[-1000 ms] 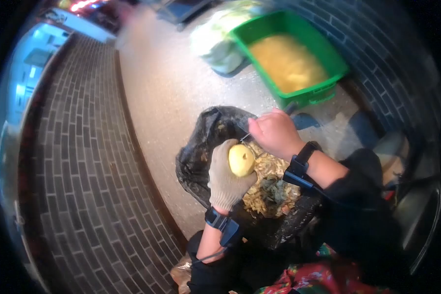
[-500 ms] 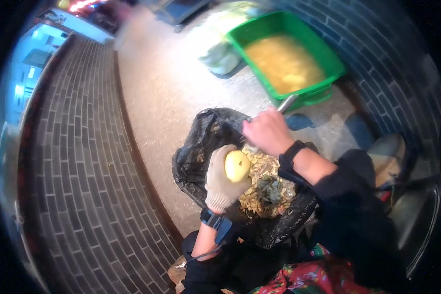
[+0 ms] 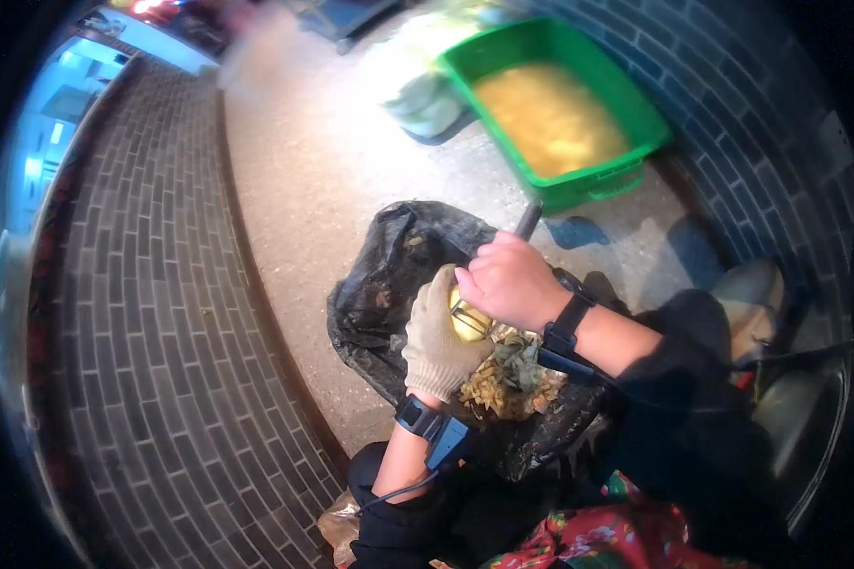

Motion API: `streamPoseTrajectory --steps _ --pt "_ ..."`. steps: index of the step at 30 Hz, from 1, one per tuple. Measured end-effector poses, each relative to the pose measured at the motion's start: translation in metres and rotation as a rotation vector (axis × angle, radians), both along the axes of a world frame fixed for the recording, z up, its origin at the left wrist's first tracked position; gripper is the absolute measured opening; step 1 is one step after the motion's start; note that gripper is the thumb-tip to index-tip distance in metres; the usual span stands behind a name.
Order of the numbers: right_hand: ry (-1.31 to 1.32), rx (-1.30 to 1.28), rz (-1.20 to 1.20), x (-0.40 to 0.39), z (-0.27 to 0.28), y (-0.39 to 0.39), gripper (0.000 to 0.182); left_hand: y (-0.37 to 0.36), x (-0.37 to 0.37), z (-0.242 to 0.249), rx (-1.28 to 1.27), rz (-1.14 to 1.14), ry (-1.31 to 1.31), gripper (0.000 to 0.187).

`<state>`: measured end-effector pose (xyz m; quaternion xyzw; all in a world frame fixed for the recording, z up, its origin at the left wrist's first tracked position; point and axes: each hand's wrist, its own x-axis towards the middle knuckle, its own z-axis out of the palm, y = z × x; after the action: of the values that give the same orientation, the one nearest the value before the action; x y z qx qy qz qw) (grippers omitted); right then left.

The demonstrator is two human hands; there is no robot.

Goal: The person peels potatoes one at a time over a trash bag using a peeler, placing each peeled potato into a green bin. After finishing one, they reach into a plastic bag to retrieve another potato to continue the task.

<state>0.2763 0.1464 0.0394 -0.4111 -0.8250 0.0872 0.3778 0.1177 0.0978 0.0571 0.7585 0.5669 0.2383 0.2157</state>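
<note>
My left hand [image 3: 436, 346], in a knitted off-white glove, is closed around a peeled yellow potato [image 3: 474, 328]. In my bare right hand [image 3: 514, 280] is a peeler, its dark handle [image 3: 529, 220] sticking out past the fist. The peeler's thin head lies against the potato; my right fingers partly hide it. Both hands are over a black plastic bag [image 3: 361, 313] spread open below. Inside the bag is a heap of peelings [image 3: 493, 387], brownish yellow with some greyish pieces.
A green tub [image 3: 588, 190] holding yellow pieces in cloudy contents stands beyond my hands, beside a dark brick wall [image 3: 731, 104]. Left of it is a pale plastic bag [image 3: 427, 109]. Another brick wall [image 3: 152, 284] runs along the left. A shoe [image 3: 750, 303] is at right.
My right hand has come down and closer to my left, bringing the peeler onto the potato. The potato is now partly covered by the peeler and fingers.
</note>
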Motion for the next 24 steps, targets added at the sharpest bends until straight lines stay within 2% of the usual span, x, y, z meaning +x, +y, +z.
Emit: streamPoseTrajectory --steps 3,5,6,7,10,11,12,13,15,20,23,24 --pt "0.052 -0.014 0.004 0.001 -0.010 0.006 0.034 0.001 0.002 0.002 -0.023 0.024 0.002 0.089" --pt "-0.065 0.103 -0.064 0.003 -0.014 0.013 0.032 0.000 -0.003 0.006 -0.044 0.053 0.031 0.092" --pt "-0.342 0.023 -0.189 0.012 -0.011 0.019 0.031 -0.003 -0.006 0.011 0.009 0.015 -0.056 0.093" --pt "-0.436 -0.035 -0.227 0.021 -0.021 0.030 0.032 -0.008 -0.004 0.019 0.012 0.012 -0.045 0.093" --pt "-0.383 -0.088 -0.285 0.018 -0.024 0.028 0.035 -0.007 -0.002 0.027 0.022 -0.023 -0.222 0.091" --pt "-0.235 -0.119 -0.244 0.016 -0.020 0.025 0.038 -0.004 -0.005 0.019 0.013 -0.012 -0.232 0.091" --pt "-0.093 -0.148 -0.197 0.015 -0.014 0.022 0.040 0.000 -0.007 0.013 0.053 0.008 -0.138 0.087" --pt "-0.108 -0.150 -0.182 0.013 -0.008 0.020 0.040 0.002 -0.009 0.010 0.094 0.025 -0.039 0.083" --pt "-0.007 -0.083 -0.144 0.010 0.000 0.016 0.040 0.003 -0.009 0.009 0.026 0.050 -0.022 0.076" --pt "-0.102 0.118 0.057 -0.001 0.003 0.002 0.033 0.002 -0.008 -0.003 0.002 0.017 0.058 0.076" --pt "-0.080 0.127 -0.016 -0.002 -0.013 0.010 0.033 -0.001 -0.005 -0.003 0.061 -0.030 0.055 0.082" --pt "-0.094 0.055 -0.073 0.006 -0.008 0.017 0.032 0.000 -0.003 0.001 0.102 -0.058 0.057 0.086"
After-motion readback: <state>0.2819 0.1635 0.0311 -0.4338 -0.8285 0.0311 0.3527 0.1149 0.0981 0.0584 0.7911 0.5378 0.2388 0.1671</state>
